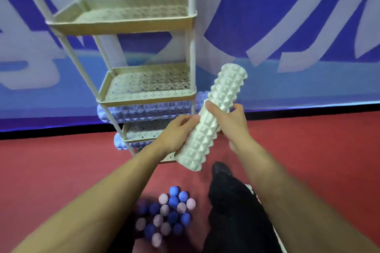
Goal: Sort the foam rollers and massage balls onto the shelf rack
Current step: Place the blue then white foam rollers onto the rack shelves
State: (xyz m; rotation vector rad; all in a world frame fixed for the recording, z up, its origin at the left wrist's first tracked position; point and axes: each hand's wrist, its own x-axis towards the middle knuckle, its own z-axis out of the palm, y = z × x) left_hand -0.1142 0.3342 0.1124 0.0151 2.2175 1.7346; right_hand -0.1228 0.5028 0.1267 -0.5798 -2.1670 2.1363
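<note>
Both hands on one white foam roller [211, 117], spiked surface, held in the air just in front of the shelf rack [131, 24], tilted: top end up and to the right, bottom end down toward the floor [61, 162].

Left hand [176, 131]: fingers curled round the roller's left side near mid-length, thumb tip on the spikes. Right hand [228, 121]: wrapped round the roller from the right, thumb across the front, fingers behind. Both grips closed on it.

Rack: cream, perforated trays on thin posts, standing on the red floor against a blue-and-white printed wall [287, 26]. Top tray in view and the tray under it [148, 86] show nothing on them. Below that, a pale blue-lilac roller [144, 111] lies lengthwise across the rack, ends sticking out past the posts on both sides. One more tray lower down [144, 131], and another pale roller end [120, 141] pokes out at the left post beneath it; the rest of it is hidden by the tray and the left hand.

Massage balls [166, 215]: loose cluster on the floor between the forearms, near the bottom edge of the view, mixed dark blue and pale pink, spiky, touching one another. Count unclear, the left ones are blurred.

Dark trouser leg [232, 207] on the floor just right of the balls.
</note>
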